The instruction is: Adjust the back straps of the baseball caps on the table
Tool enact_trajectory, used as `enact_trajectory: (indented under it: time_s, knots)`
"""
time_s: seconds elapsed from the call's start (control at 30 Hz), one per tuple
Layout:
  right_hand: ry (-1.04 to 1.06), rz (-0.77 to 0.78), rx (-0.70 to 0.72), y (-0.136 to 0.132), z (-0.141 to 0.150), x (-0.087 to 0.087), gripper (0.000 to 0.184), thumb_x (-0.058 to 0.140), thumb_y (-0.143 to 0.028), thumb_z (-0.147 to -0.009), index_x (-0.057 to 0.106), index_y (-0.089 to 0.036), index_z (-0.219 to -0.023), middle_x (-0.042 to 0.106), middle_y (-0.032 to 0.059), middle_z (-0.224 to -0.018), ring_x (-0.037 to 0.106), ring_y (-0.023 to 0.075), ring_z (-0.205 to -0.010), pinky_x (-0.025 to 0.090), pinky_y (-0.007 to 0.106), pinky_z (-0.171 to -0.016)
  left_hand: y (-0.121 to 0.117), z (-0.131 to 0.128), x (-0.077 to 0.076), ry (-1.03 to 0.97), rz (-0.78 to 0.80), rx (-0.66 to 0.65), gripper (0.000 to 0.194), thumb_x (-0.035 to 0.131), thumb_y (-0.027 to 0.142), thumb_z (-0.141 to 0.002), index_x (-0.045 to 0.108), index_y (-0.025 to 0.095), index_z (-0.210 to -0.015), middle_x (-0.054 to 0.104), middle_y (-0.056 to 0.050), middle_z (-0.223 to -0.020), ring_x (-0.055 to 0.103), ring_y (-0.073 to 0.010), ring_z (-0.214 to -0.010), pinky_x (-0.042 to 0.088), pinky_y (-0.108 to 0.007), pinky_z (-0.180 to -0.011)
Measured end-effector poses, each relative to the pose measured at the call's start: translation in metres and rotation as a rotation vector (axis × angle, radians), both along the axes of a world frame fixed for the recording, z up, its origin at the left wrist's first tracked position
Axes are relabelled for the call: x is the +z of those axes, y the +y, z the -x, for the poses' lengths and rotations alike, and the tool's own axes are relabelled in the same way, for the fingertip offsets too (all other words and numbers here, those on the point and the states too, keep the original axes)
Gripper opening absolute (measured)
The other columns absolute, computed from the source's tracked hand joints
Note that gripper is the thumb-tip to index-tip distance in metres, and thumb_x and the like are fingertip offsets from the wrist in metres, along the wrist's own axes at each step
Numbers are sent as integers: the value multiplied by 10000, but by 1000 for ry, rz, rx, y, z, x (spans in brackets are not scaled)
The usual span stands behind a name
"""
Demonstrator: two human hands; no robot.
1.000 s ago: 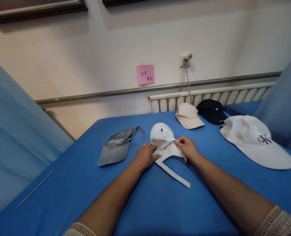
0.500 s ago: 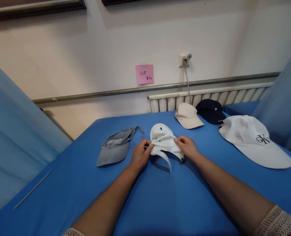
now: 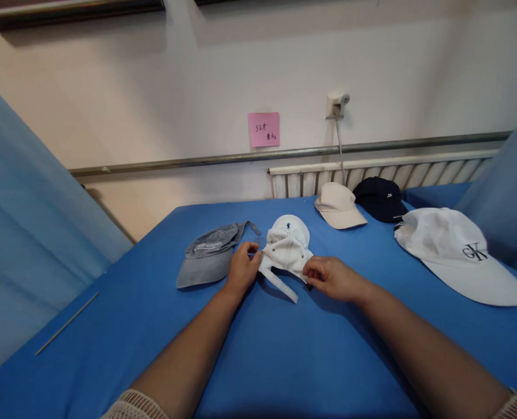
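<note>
A small white baseball cap lies on the blue cloth in front of me, its back opening facing me and its dark-logo brim pointing away. Its loose white strap trails toward me on the cloth. My left hand pinches the cap's left back edge, with the fingertips partly hidden. At the right back corner, by a small dark buckle, my right hand has its fingers closed on the cap's edge. Just left of my left hand lies a grey cap, its strap stretched out behind.
A beige cap, a navy cap and a large white cap with black letters lie to the right. A thin stick is at the left. Behind are a radiator and a metal rail.
The white cap's crown has gone from flattened to fuller. My right hand has moved down its right edge to the buckle corner. The strap lies straighter.
</note>
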State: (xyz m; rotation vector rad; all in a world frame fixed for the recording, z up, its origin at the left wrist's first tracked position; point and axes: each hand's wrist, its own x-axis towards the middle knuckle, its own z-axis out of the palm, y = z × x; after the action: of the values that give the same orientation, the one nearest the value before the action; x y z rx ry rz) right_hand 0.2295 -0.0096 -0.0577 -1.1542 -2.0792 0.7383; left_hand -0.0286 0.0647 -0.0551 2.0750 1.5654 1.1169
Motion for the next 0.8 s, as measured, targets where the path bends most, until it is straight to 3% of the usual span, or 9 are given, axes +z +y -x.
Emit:
enact_trajectory:
  time_s: [0.1, 0.2, 0.33, 0.47, 0.63, 0.7, 0.8]
  knots:
    - [-118, -39, -4, -3, 2, -2, 221, 606, -164, -753, 655, -229, -958, 650, 42, -932, 589, 165, -745, 435, 268, -682, -14, -1, 12, -10, -138, -34, 192, 541, 230, -831, 625, 176, -995, 674, -65, -988, 632, -203, -891, 505, -343, -816]
    - [-203, -79, 9, -6, 5, -1, 240, 580, -132, -754, 641, -219, -970, 649, 63, -946, 589, 186, -795, 415, 271, -707, -34, -6, 27, 60, -192, -219, 171, 538, 220, -848, 624, 189, -992, 669, -56, -1017, 614, -198, -959, 479, -335, -882]
    - [-273, -99, -2, -10, 9, 3, 207, 571, -117, -741, 631, -218, -911, 655, 57, -879, 574, 193, -771, 371, 269, -672, -58, -15, 41, 296, -70, -545, 157, 541, 226, -859, 625, 209, -991, 664, -46, -990, 598, -195, -944, 461, -316, -868]
    - [-278, -62, 30, -12, 12, 3, 187, 544, -110, -748, 624, -217, -878, 659, 43, -839, 562, 182, -726, 355, 266, -638, -67, -21, 42, 496, 73, -724, 171, 638, 251, -794, 649, 226, -962, 659, -41, -950, 594, -207, -895, 453, -297, -781]
    - [-94, 47, 18, -7, 12, -5, 132, 536, -129, -771, 624, -219, -810, 659, 9, -787, 560, 154, -695, 383, 253, -637, -70, -25, 34, 552, 117, -808, 84, 609, 191, -809, 663, 222, -865, 657, -22, -825, 586, -188, -817, 424, -297, -782]
    - [55, 145, 8, -3, 13, -9, 80, 556, -166, -776, 618, -215, -790, 633, -7, -738, 545, 143, -666, 394, 249, -616, -69, -24, 33, 531, 117, -774, 81, 573, 186, -836, 649, 210, -849, 652, -25, -821, 580, -185, -810, 421, -299, -789]
    - [366, 310, -19, 3, 15, -13, 56, 612, -257, -778, 609, -202, -790, 598, -18, -689, 531, 130, -634, 422, 253, -607, -67, -22, 34, 432, 107, -673, 147, 514, 213, -885, 631, 204, -974, 649, -50, -945, 574, -195, -894, 426, -303, -819]
